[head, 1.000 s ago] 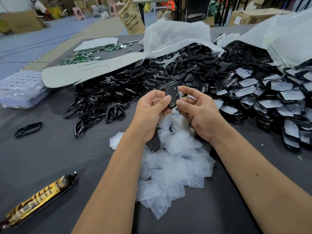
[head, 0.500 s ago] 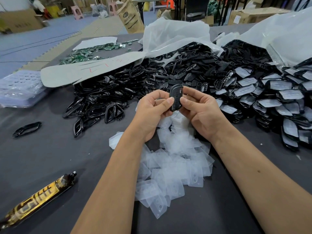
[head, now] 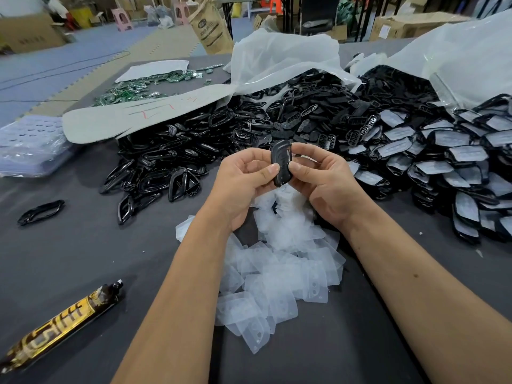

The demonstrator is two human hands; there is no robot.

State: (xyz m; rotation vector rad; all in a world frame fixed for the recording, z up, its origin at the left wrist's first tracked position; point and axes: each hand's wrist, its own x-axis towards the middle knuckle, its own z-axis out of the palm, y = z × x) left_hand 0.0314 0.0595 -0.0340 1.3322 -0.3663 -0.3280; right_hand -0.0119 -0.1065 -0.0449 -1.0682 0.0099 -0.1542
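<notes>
Both hands hold one black key shell above the pile of clear covers.
My left hand (head: pixel 243 178) and right hand (head: pixel 322 180) pinch the black key shell (head: pixel 282 163) upright between thumbs and fingers, just above the clear covers (head: pixel 279 275), black frames (head: pixel 166 167) lying left of them.

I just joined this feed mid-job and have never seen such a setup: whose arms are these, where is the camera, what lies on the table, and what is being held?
No machine here: these are a person's two bare arms, filmed by one wide-angle camera worn on the head, looking forward and down. The left hand and right hand pinch a black plastic shell above the dark table. Below the hands lies a heap of clear plastic pieces. Behind are piles of black frames, black parts with grey film on the right, and green circuit boards farther back. A gold-and-black tube lies at the near left.
</notes>
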